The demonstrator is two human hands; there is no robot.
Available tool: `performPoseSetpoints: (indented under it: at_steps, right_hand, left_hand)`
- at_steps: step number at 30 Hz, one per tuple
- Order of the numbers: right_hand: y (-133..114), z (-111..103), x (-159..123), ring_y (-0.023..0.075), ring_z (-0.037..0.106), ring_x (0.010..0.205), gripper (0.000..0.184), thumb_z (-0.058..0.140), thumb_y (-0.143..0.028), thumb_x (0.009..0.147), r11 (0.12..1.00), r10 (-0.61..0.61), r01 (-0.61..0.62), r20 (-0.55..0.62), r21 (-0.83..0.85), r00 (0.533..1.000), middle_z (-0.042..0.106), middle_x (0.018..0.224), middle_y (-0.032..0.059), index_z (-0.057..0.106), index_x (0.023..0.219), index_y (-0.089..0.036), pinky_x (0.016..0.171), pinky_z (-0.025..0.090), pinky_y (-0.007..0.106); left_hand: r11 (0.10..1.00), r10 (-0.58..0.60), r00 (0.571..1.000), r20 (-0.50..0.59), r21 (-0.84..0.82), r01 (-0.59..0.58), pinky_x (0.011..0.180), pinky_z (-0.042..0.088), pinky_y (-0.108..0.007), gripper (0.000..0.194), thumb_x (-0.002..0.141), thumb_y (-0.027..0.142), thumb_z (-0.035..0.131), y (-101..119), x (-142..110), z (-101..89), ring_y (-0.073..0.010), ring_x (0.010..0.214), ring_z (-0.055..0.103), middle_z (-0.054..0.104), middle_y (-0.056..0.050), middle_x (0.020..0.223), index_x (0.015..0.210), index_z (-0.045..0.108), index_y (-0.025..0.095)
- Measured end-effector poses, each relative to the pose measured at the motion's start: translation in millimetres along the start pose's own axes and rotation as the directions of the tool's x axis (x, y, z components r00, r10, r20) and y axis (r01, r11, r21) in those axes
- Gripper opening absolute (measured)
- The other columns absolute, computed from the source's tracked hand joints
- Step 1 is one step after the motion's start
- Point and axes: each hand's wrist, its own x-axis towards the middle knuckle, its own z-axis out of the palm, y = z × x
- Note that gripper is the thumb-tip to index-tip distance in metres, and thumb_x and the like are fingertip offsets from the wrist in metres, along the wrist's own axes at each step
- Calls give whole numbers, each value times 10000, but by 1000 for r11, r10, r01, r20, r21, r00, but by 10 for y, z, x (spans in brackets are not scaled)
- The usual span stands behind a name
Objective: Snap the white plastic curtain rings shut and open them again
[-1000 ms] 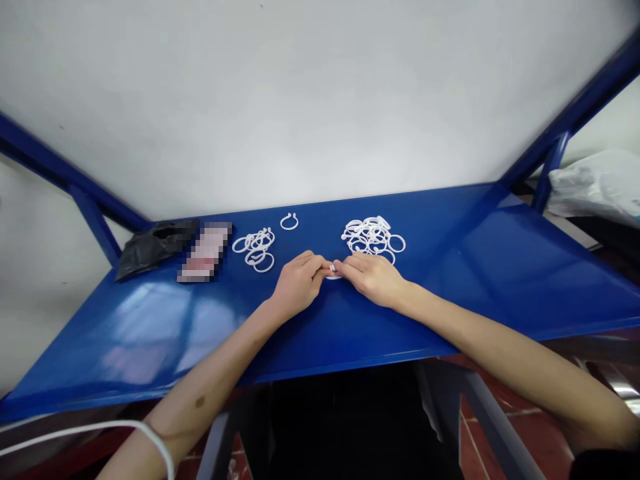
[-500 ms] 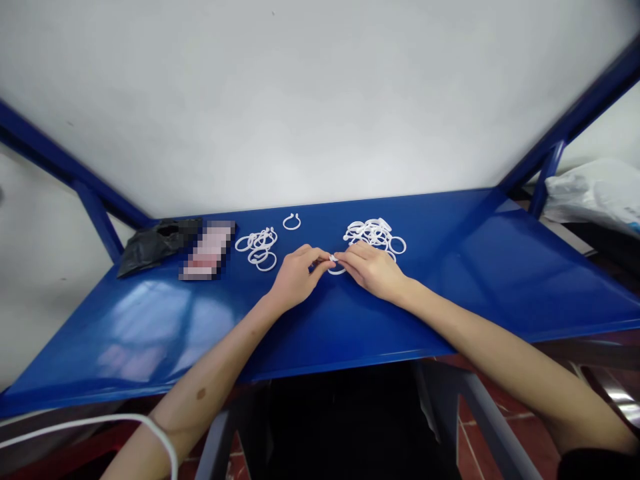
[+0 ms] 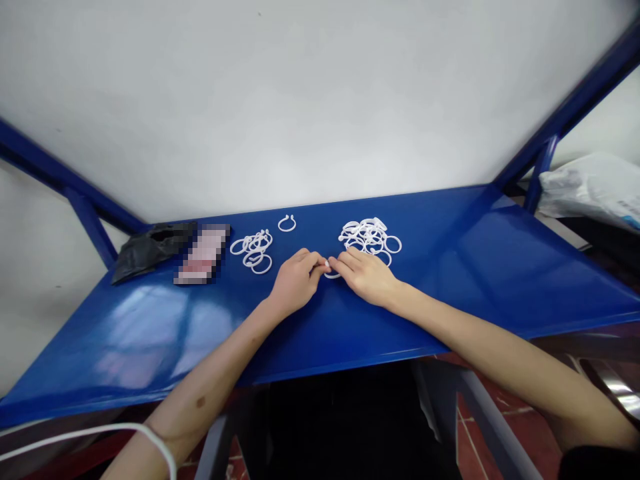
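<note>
Between my two hands is a white plastic ring (image 3: pixel 332 275), mostly covered by the fingers; its lower curve shows just above the table. My left hand (image 3: pixel 299 281) pinches it at its upper left side, thumb and fingers closed. From the other side my right hand (image 3: pixel 367 275) grips the same ring with its fingertips. Directly behind the right hand lies a pile of white rings (image 3: pixel 369 235). A smaller group of white rings (image 3: pixel 254 250) rests left of the left hand. One single ring with a gap at its top (image 3: pixel 287 224) lies behind, apart from both groups.
The blue table (image 3: pixel 350 333) meets a pale wall (image 3: pixel 320 100). On its left side lie a black plastic bag (image 3: pixel 150 250) and a blurred pinkish rectangle (image 3: pixel 203 255). A white cable (image 3: pixel 100 428) crosses the lower left. A clear plastic bag (image 3: pixel 595 190) sits beyond the right end.
The whole view has shifted slightly, so things appear a little further left. Both hands stay on the ring, with its white top part now more covered by the fingertips.
</note>
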Motion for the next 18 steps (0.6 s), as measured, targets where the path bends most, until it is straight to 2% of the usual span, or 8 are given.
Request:
performPoseSetpoints:
  at_steps: [2,5,8,10,12,15,18]
  right_hand:
    - [60,-31,45,231,558,843,318,374,-117,1036,999,38,-38,18,-18,999,668,888,114,685,1106,-119,650,456,333]
    - [265,-122,49,237,582,926,287,429,-134,1023,984,178,-178,8,13,984,674,1027,123,686,1150,-150,694,475,326]
    - [612,-229,-56,249,599,946,275,467,-184,1009,911,404,-398,-39,108,914,646,1095,142,707,1141,-157,709,489,343]
    - [858,-287,-154,246,611,918,275,491,-203,993,841,527,-509,-63,182,848,644,1059,144,733,1111,-151,777,504,379]
    - [1050,-332,-236,227,621,837,243,531,-212,964,797,576,-555,-22,238,817,658,968,121,758,1032,-158,785,506,396]
    - [1171,-383,-291,194,624,741,159,614,-209,899,764,563,-571,122,300,818,687,870,78,748,973,-166,726,502,363]
    - [1134,-414,-279,170,636,698,92,644,-192,861,736,513,-568,244,369,823,720,823,57,721,905,-166,668,491,320]
  left_hand:
    - [999,-9,999,39,53,7,855,530,-360,132,963,293,601,-99,56,-16,-227,950,647,744,-54,962,1015,690,211]
    - [968,-42,999,6,247,40,1037,461,-507,441,968,429,578,-323,116,-14,-340,1210,567,686,-158,1276,1313,609,156]
    - [908,-122,991,-52,397,132,1134,354,-588,544,1004,420,469,-564,126,8,-397,1386,437,548,-202,1467,1460,482,123]
    - [880,-159,986,-47,447,163,1151,329,-602,542,1000,380,445,-680,117,18,-402,1397,428,562,-196,1451,1477,459,122]
    - [862,-163,986,-33,481,158,1149,327,-605,525,983,339,455,-740,111,15,-403,1350,468,612,-200,1377,1452,484,105]
    - [855,-111,993,-39,505,116,1090,381,-586,445,962,307,483,-743,115,-13,-394,1220,529,666,-202,1229,1347,578,106]
    - [866,-47,998,-44,496,63,980,444,-541,294,958,286,493,-704,115,-41,-361,1086,555,681,-162,1072,1165,671,176]
